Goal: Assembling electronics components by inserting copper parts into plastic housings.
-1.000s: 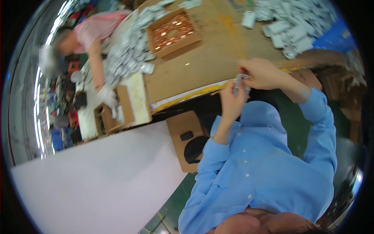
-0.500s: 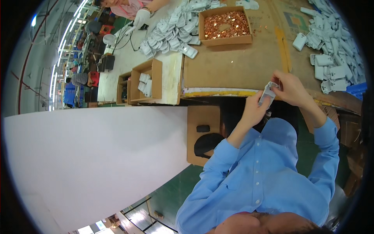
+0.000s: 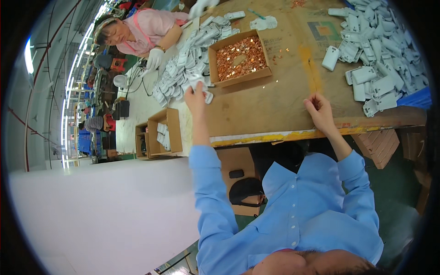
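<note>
My left hand (image 3: 196, 97) reaches to the near right edge of a pile of pale plastic casings (image 3: 176, 75). Its fingers are closed on one white plastic casing (image 3: 197, 81), blurred by motion at the fingertips. My right hand (image 3: 319, 112) rests low over the cardboard-covered table (image 3: 284, 98), thumb and fingers curled together; whether anything small is between them I cannot make out. Between and beyond my hands stands a cardboard box (image 3: 247, 77) filled with small copper-coloured metal pieces (image 3: 240, 59).
A second heap of pale casings (image 3: 385, 55) lies at the right by a blue bin (image 3: 416, 97). Smaller cardboard boxes (image 3: 174, 128) stand at the table's left front. Across the table a person in pink with white gloves (image 3: 155, 59) works at the pile.
My hands were together on one casing by the table edge. The left has carried it forward and left to the pile; the right has moved apart, onto the table.
</note>
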`<control>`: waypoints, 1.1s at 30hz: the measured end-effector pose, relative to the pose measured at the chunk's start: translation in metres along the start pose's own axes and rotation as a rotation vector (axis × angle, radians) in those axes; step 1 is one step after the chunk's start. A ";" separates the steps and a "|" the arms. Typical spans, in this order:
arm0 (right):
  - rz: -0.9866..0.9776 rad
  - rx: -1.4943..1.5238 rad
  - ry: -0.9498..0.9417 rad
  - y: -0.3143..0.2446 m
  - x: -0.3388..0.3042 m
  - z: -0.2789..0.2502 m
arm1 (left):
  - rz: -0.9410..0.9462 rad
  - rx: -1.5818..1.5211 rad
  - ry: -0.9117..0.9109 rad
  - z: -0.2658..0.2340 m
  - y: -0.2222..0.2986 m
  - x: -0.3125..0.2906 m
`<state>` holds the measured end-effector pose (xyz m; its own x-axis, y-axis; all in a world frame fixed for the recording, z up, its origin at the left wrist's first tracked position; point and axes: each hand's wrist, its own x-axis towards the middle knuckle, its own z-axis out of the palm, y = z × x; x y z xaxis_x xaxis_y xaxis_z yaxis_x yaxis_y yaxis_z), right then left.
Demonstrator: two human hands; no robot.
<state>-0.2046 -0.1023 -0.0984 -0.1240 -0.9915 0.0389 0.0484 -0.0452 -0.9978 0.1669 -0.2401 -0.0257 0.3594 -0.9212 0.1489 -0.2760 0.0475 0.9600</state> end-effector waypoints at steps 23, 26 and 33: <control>-0.115 -0.305 -0.003 -0.026 0.007 0.004 | 0.108 -0.134 0.005 0.059 -0.048 -0.139; -0.467 -0.719 0.191 -0.029 0.033 -0.021 | 0.027 -0.188 -0.042 0.064 -0.057 -0.143; -0.176 -1.725 -0.165 -0.063 0.121 -0.079 | 0.059 -0.082 -0.031 0.071 -0.062 -0.146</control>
<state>-0.3005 -0.2103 -0.0354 0.0875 -0.9954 0.0393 -0.9899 -0.0825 0.1156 0.0680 -0.1362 -0.1240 0.3170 -0.9273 0.1993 -0.2217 0.1318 0.9662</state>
